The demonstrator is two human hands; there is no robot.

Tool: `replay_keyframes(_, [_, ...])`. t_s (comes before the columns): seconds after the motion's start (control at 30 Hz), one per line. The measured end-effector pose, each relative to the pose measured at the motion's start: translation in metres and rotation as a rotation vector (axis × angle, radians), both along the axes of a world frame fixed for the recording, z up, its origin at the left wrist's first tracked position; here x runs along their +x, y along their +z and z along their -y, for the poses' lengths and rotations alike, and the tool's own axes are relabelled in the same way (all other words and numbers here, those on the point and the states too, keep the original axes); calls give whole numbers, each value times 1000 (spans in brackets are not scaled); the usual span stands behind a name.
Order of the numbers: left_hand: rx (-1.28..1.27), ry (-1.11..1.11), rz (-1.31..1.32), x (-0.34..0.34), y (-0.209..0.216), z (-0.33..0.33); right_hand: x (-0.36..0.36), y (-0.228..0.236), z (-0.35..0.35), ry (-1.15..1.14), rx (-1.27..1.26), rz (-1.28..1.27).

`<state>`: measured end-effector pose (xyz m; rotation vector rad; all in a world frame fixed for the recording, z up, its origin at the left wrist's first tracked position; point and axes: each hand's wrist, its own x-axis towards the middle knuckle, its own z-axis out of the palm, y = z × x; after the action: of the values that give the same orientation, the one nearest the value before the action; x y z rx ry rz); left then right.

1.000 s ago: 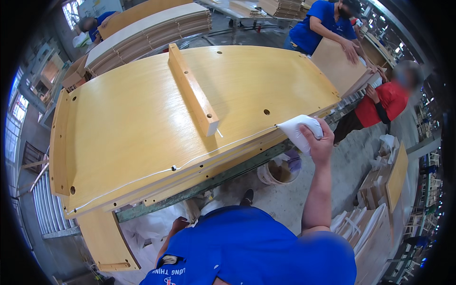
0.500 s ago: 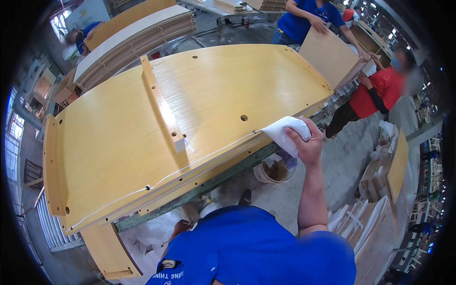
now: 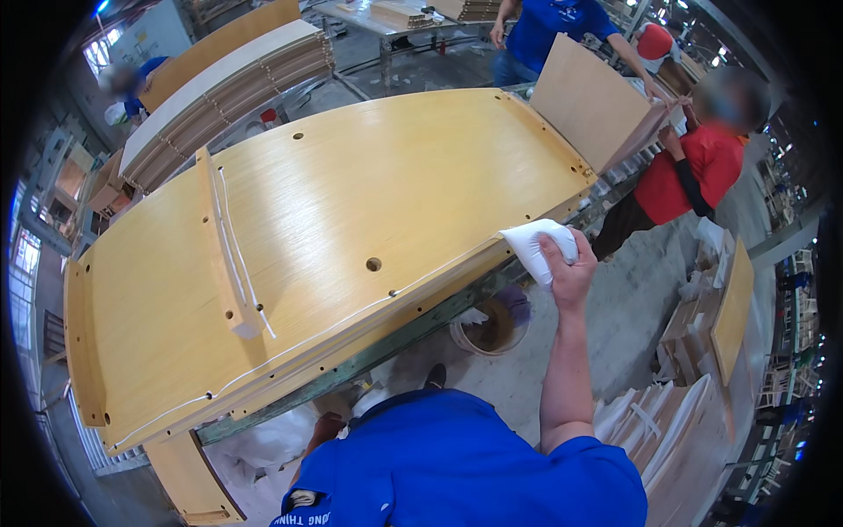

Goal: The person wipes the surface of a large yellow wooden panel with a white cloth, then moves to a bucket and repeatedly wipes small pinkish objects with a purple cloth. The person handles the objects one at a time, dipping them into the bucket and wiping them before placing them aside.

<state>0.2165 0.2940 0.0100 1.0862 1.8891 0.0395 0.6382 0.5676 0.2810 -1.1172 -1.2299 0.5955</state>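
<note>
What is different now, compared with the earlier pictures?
The right hand moved rightward along the near edge of the yellow panel, and the white line along that edge grew longer. It still grips the white bag; nothing was let go.

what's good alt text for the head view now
A person's right hand grips a white bag at the near edge of a large yellow wooden panel, along which runs a thin white line. Beyond the panel's right end, a co-worker in red stands by a board.
</note>
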Motion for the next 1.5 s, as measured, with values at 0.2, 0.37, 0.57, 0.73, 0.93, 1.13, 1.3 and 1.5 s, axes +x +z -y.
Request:
replay_keyframes(0.2, [6, -5, 16, 35, 8, -19, 38, -12, -20, -54, -30, -7])
replay_keyframes(0.37, [10, 10, 14, 50, 13, -27, 52, -16, -34, -36, -19, -1])
replay_keyframes(0.57, [35, -23, -1, 59, 14, -35, 67, -23, -42, -4, -57, -28])
replay_keyframes(0.73, [35, -58, -1, 68, 16, -42, 72, -25, -47, 27, -55, -24])
replay_keyframes(0.93, [14, -75, -8, 79, 20, -55, 87, -27, -52, -30, -55, -21])
replay_keyframes(1.13, [13, -75, -18, 91, 19, -68, 116, -35, -76, -120, -50, -50])
replay_keyframes(1.3, [16, -95, -22, 101, 25, -85, 152, -50, -98, -240, -47, -41])
replay_keyframes(1.5, [16, -118, -39, 113, 34, -108, 192, -60, -129, -408, -36, 44])
